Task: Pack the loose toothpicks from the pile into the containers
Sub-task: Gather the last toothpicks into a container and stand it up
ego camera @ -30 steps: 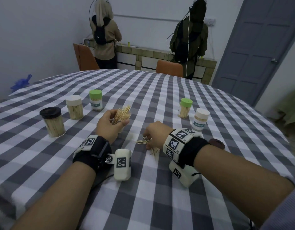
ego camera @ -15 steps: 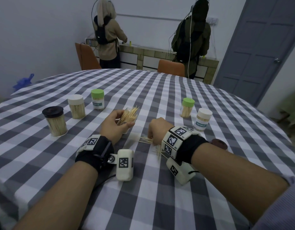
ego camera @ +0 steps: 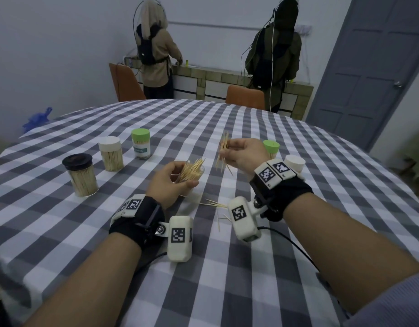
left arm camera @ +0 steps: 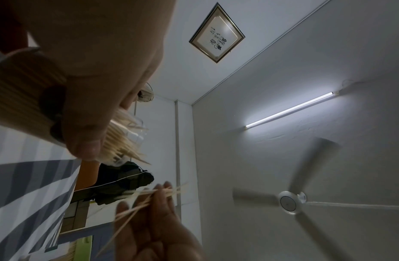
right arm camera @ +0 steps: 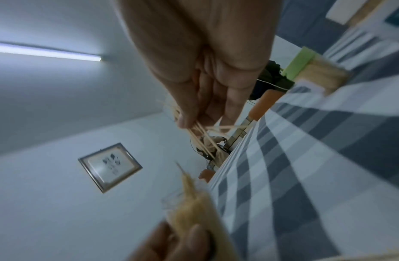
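Two hands full: left hand (ego camera: 167, 182) round half-hidden open container (ego camera: 192, 177), right hand (ego camera: 245, 155) pinching toothpicks (ego camera: 223, 154).

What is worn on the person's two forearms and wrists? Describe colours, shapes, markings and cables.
Each wrist carries a black wrist strap topped with white blocks bearing black square code markers. A rounded cream camera housing with its own marker hangs below, trailing a black cable. A grey-blue ribbed sleeve covers the right upper forearm.

The tablecloth (ego camera: 227, 267) is matt woven cloth in a grey and white check. The toothpicks (ego camera: 223, 153) are pale bare wood. The open container (ego camera: 192, 177) is clear glossy plastic; the left black lid (ego camera: 77, 160) looks smooth plastic.
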